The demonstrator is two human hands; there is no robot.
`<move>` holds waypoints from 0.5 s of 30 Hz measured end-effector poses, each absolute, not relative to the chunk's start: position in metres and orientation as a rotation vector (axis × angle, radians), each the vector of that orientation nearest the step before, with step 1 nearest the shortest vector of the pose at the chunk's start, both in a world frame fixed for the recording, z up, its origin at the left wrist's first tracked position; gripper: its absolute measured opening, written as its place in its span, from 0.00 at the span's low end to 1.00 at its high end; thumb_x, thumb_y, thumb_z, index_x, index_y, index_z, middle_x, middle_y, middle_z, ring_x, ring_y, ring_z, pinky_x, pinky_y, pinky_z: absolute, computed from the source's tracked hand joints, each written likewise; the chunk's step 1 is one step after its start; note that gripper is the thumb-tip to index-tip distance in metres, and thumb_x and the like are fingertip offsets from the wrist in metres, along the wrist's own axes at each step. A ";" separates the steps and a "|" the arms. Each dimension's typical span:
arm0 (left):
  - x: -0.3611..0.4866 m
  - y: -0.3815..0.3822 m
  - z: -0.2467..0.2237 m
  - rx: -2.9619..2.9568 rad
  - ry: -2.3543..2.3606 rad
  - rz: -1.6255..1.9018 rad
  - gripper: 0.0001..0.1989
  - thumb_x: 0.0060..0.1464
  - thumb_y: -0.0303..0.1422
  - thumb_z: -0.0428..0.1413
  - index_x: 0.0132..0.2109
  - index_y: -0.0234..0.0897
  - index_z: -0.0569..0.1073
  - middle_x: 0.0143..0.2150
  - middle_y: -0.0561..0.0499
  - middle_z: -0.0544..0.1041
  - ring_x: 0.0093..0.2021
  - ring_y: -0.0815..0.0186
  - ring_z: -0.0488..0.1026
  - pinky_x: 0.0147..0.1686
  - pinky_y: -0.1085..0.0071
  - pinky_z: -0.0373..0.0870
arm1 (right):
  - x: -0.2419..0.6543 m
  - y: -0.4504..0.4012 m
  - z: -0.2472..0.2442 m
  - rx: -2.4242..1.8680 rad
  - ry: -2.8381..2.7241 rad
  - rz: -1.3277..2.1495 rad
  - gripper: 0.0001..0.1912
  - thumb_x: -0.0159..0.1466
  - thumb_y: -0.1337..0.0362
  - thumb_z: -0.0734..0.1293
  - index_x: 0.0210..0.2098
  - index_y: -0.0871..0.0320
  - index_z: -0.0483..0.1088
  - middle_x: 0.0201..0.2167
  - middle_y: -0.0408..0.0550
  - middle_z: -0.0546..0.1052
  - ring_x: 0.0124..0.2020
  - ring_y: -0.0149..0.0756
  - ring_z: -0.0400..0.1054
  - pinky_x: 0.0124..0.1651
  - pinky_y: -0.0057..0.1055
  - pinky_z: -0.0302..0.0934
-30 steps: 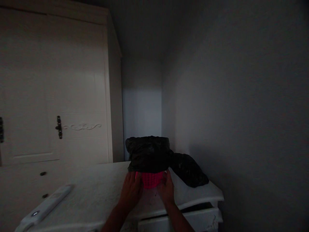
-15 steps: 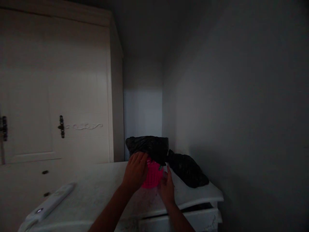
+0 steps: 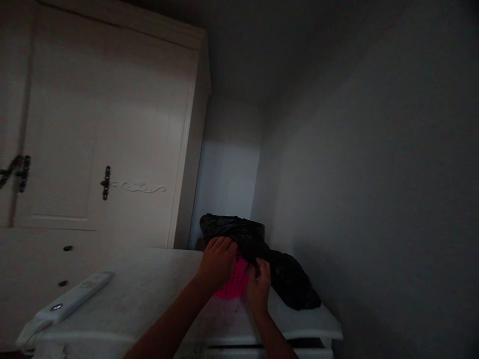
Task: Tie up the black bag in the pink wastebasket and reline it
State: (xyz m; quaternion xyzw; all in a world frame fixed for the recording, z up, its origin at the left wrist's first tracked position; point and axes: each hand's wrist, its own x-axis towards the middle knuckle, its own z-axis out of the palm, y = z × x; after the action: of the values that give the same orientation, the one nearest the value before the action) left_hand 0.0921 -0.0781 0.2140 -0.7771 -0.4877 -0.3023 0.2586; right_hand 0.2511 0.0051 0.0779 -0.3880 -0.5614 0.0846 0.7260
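A bright pink basket [image 3: 234,283] with slotted sides stands on the white cabinet top. Black plastic bag material [image 3: 239,229] drapes over its back and rim, and a bunched part of the black bag [image 3: 294,281] lies to the right. My left hand [image 3: 218,262] is closed over the basket's left rim, gripping the bag's edge there. At the basket's right side, my right hand [image 3: 259,284] pinches the black plastic between thumb and fingers. What lies inside the basket is hidden.
A long white power strip [image 3: 77,298] lies on the left of the cabinet top [image 3: 149,284]. Behind on the left stands a tall white wardrobe [image 3: 145,124] with dark handles. A grey wall [image 3: 355,174] rises on the right. Below the front edge, a drawer gap shows.
The view has tilted. My right hand has closed its fingers on the black plastic, which now reaches down over the basket's right rim. My left hand stays on the left rim.
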 end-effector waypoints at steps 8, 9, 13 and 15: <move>0.082 -0.075 0.205 -2.098 -1.296 -0.886 0.14 0.63 0.28 0.54 0.55 0.37 0.75 0.53 0.44 0.78 0.56 0.53 0.70 0.57 0.55 0.65 | 0.315 0.044 0.168 -1.105 -1.374 0.006 0.22 0.67 0.54 0.54 0.45 0.60 0.75 0.43 0.59 0.80 0.45 0.47 0.74 0.52 0.40 0.65; 0.081 -0.074 0.204 -2.087 -1.298 -0.912 0.14 0.64 0.28 0.53 0.55 0.38 0.75 0.54 0.44 0.78 0.56 0.53 0.70 0.58 0.54 0.65 | 0.320 0.050 0.180 -1.166 -1.417 0.002 0.23 0.68 0.55 0.53 0.44 0.60 0.75 0.42 0.59 0.81 0.44 0.47 0.74 0.50 0.39 0.66; 0.083 -0.074 0.201 -2.042 -1.395 -1.058 0.12 0.66 0.30 0.51 0.53 0.40 0.74 0.54 0.46 0.79 0.56 0.53 0.70 0.58 0.48 0.63 | 0.330 0.070 0.214 -1.409 -1.567 -0.019 0.22 0.67 0.63 0.52 0.43 0.59 0.77 0.41 0.57 0.82 0.43 0.45 0.76 0.46 0.34 0.65; 0.086 -0.076 0.201 -2.040 -1.443 -1.114 0.11 0.67 0.32 0.50 0.52 0.41 0.74 0.54 0.47 0.78 0.57 0.53 0.69 0.59 0.46 0.62 | 0.330 0.078 0.224 -1.492 -1.628 -0.038 0.22 0.66 0.67 0.54 0.46 0.59 0.78 0.44 0.56 0.82 0.46 0.44 0.77 0.48 0.32 0.65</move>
State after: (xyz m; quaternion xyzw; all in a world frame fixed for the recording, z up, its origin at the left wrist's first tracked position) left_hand 0.0858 -0.0756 0.2005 -0.7304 -0.5167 -0.3987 0.2014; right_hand 0.3296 0.0776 0.2238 -0.6034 -0.6583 -0.0154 0.4497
